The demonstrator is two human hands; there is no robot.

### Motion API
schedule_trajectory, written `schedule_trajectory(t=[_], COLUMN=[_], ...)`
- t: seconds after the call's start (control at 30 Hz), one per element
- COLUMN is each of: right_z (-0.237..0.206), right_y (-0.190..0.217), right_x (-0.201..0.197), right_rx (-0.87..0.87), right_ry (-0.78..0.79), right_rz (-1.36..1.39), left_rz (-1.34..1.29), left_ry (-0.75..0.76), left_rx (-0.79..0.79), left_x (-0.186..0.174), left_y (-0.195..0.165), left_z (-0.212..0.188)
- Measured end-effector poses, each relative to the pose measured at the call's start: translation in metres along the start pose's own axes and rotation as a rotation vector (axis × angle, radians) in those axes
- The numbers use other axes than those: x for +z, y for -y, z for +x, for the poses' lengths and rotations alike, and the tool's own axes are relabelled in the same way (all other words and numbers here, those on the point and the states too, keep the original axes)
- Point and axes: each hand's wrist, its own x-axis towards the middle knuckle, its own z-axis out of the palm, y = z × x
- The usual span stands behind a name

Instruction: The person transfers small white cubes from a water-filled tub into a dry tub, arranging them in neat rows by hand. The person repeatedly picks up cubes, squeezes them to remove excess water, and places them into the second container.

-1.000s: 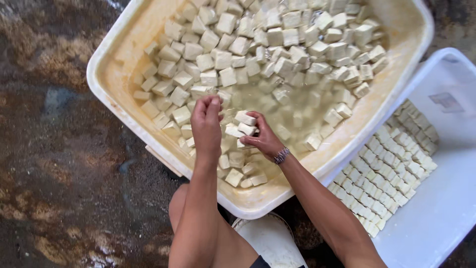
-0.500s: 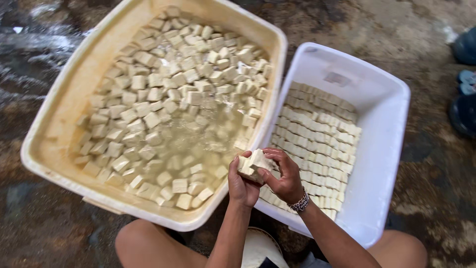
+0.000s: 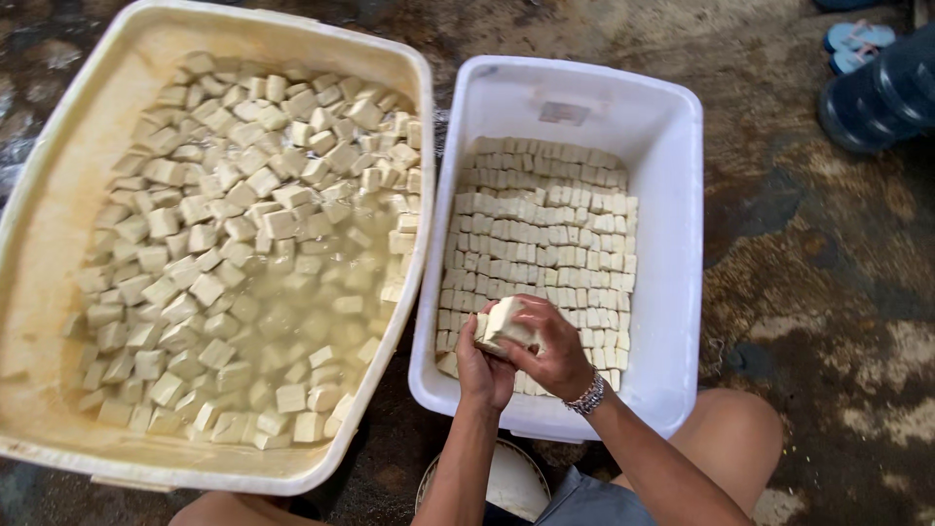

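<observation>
1. At the left of the frame, a cream tub (image 3: 58, 195) holds pale cubes loose in cloudy water.
2. Lower centre, the left hand (image 3: 484, 368) and right hand (image 3: 555, 356) press together around a few pale tofu blocks (image 3: 504, 323), whose lower faces are hidden.
3. Beneath them, a white bin (image 3: 672, 195) holds neat rows of cubes.
4. At upper right, dark footwear (image 3: 881, 93) is cut off.

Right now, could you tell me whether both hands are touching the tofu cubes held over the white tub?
Touching. The head view shows the left hand cupping the tofu cubes from below and the right hand wrapped over them, above the white tub.
</observation>
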Motion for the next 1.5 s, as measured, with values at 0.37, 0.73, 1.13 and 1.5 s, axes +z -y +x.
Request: schedule_trajectory(t=[0.37,0.73,1.13,1.5], right_z=[-0.016,0.020,0.235,0.230], right_y=[-0.083,-0.181,-0.362,-0.367], right_x=[-0.017,-0.007,0.017,0.013], right_rx=[0.188,0.434,0.454,0.400], right_ry=[0.060,0.109,0.420,0.860], right_rz=[-0.050,0.057,-0.332,-0.672], left_rz=[0.223,0.983,1.854,1.909], left_ry=[-0.080,-0.044,-0.242,-0.278], left_rx=[-0.058,0.151,1.096,0.954], left_x=[-0.016,0.023,0.013,0.008], left_y=[0.038,0.015,-0.111,-0.108], left_z=[0.049,0.106,0.123,0.125])
